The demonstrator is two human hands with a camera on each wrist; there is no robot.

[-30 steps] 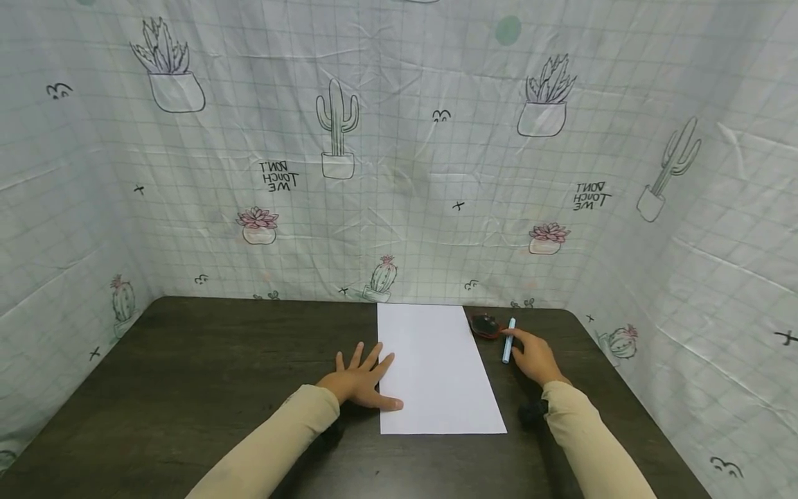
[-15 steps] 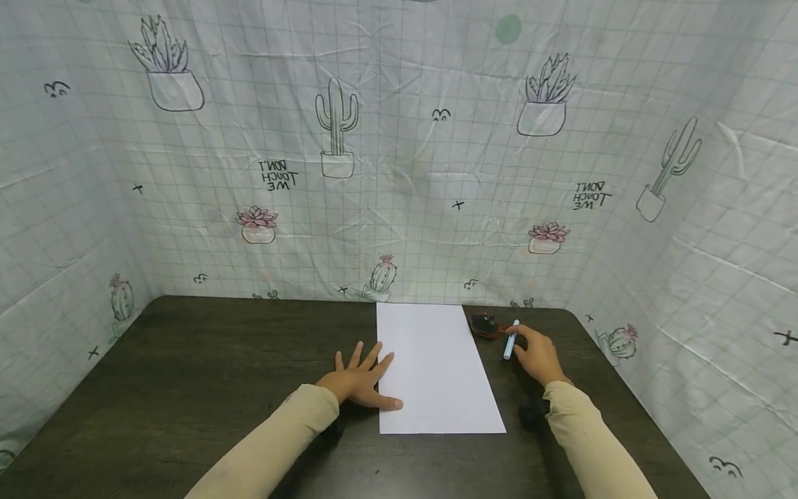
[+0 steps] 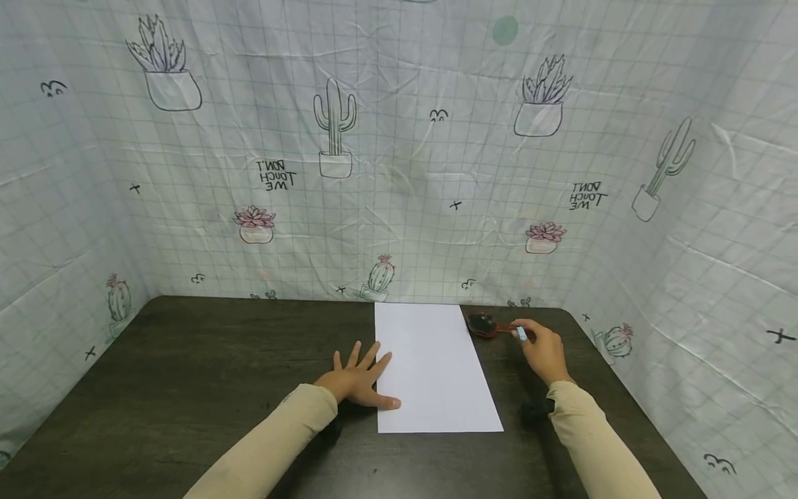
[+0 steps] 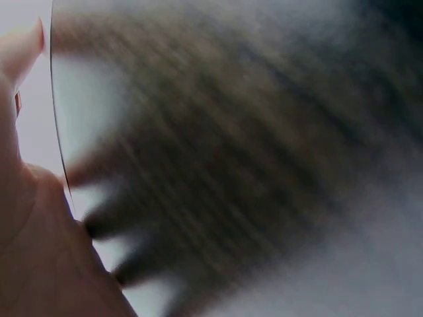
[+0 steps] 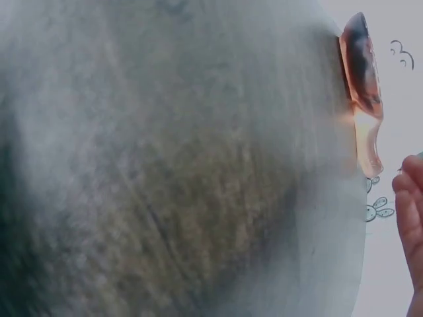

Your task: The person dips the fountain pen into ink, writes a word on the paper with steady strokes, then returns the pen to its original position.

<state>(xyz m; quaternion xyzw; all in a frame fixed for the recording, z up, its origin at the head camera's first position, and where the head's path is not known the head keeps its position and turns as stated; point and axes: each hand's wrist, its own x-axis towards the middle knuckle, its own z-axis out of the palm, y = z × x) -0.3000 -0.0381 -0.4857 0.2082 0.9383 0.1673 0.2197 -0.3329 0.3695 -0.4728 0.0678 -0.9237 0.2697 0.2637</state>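
Observation:
My left hand (image 3: pixel 357 384) rests with spread fingers on the left edge of a white sheet of paper (image 3: pixel 433 367), its thumb and index fingertip on the paper. At the right, my right hand (image 3: pixel 544 350) pinches a light-blue marker (image 3: pixel 521 333) between thumb and fingers; one end of it faces me and the rest is hidden. Just left of those fingertips lies an object with a dark oval head and a reddish-brown handle (image 3: pixel 483 324). The left wrist view shows part of the left hand (image 4: pixel 39 224); the right wrist view catches right fingers (image 5: pixel 411 198) at its edge.
The dark wooden table (image 3: pixel 218 374) reaches back to a white cloth (image 3: pixel 411 229) printed with cactus drawings, which also hangs along both sides. A small black object (image 3: pixel 535 412) sits under the right wrist. Both wrist views are largely blurred.
My right hand has picked up the marker, drawn it slightly right and turned it so one end points toward me. The left hand and the paper stay as they were.

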